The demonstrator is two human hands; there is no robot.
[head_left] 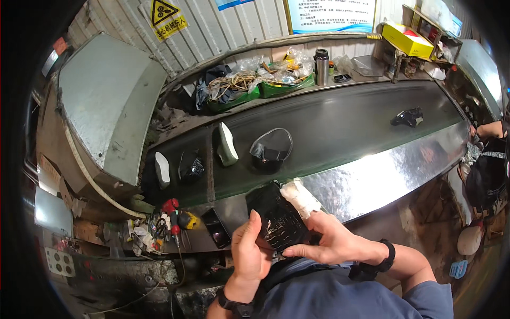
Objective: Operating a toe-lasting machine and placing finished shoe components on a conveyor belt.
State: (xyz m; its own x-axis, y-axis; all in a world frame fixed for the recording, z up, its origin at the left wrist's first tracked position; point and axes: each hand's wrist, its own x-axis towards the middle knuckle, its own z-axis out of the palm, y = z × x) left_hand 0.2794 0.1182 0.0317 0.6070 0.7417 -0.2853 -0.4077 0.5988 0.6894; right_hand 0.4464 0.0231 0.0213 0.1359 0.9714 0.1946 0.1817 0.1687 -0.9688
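Just in front of my body I hold a black shoe upper (279, 223) with a woven, slotted surface between both hands. My left hand (249, 252) grips its left side, thumb pointing up. From the right, my right hand (332, 239) pinches its lower edge, the thumb lying along the near side. A crumpled white piece (300, 198) sticks out beyond my right fingers; whether it is cloth or part of the upper I cannot tell. On the dark conveyor belt (329, 127) ahead lie a black upper (271, 149), another dark upper (191, 167) and two white shoe-shaped pieces (227, 144).
A red power tool (172, 212), a yellow-black object (188, 219) and a black phone-like slab (216, 227) lie left of my hands. Farther right on the belt rests a black piece (408, 117). Behind stand green bins (287, 87) and a steel flask (321, 66). A co-worker's arm (491, 129) shows far right.
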